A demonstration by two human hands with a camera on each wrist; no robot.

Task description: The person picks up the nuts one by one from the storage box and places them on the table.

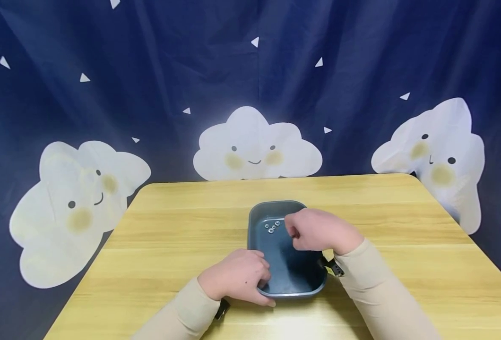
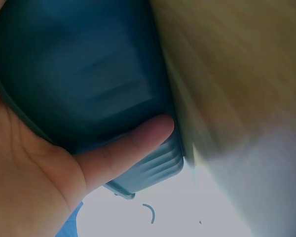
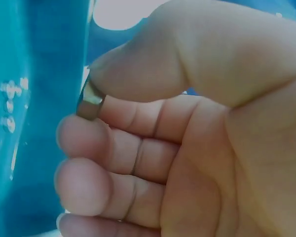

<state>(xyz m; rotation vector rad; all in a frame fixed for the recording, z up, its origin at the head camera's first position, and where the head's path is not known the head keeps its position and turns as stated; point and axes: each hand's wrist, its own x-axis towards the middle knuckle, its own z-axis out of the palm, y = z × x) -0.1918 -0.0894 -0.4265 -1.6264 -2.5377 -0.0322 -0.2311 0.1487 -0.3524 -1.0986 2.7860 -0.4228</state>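
A dark blue-grey rectangular tray (image 1: 282, 269) with rounded corners is on the wooden table. At its near left corner my left hand (image 1: 239, 275) grips the wall, fingers over the rim and thumb (image 2: 133, 145) along the outside. My right hand (image 1: 320, 230) is over the tray's right side. Between its thumb and forefinger it pinches a small metal nut (image 3: 90, 100), hidden in the head view, while the other fingers curl in. Several small shiny metal nuts (image 1: 271, 230) lie on the tray's floor toward the far left.
The light wooden table (image 1: 182, 226) extends around the tray on all sides. Behind it hangs a dark blue curtain (image 1: 220, 61) with white clouds and triangles. A black band (image 1: 333, 267) shows at my right wrist.
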